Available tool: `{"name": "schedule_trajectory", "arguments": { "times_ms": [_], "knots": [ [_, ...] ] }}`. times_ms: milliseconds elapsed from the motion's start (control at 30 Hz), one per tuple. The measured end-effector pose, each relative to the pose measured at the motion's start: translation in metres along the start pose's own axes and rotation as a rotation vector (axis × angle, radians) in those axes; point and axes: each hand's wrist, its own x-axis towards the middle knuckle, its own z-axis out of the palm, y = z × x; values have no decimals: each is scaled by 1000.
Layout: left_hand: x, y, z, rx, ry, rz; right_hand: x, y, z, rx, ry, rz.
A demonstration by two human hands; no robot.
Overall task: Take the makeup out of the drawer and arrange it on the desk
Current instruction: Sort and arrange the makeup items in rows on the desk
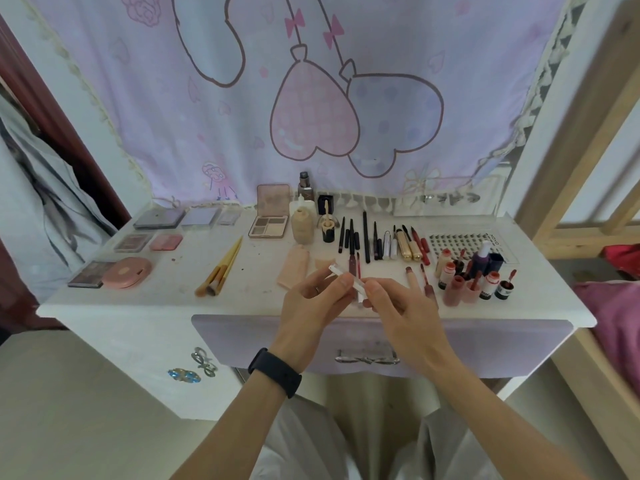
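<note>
Tube [335, 271] pinched between hands [311, 303] [403, 306], over desk [256, 275]

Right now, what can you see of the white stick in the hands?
The white stick is slim, straight and looks like plastic; it is too blurred to read any label or seam. It is tilted, far end up-left, and seems lifted above the front of the desk. The left hand pinches its middle and the right hand pinches its near end.
</note>
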Motion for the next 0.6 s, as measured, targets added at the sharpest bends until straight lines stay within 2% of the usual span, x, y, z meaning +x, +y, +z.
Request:
{"name": "schedule_trajectory", "arguments": {
  "times_ms": [200,300,400,500,600],
  "knots": [
    [2,2,2,-53,-3,-6,5,-4,-2,-55,-13,1],
    [4,4,2,-102,-12,-81,9,-9,-7,-115,-26,-7],
    [7,5,3,-222,4,-159,17,-15,-13,-167,-40,-39],
    [11,8,2,-385,34,-226,23,-16,-15,-117,-77,-36],
    [11,14,-1,-453,31,-292,28,-11,-16,-101,-87,-53]
  ]
}}
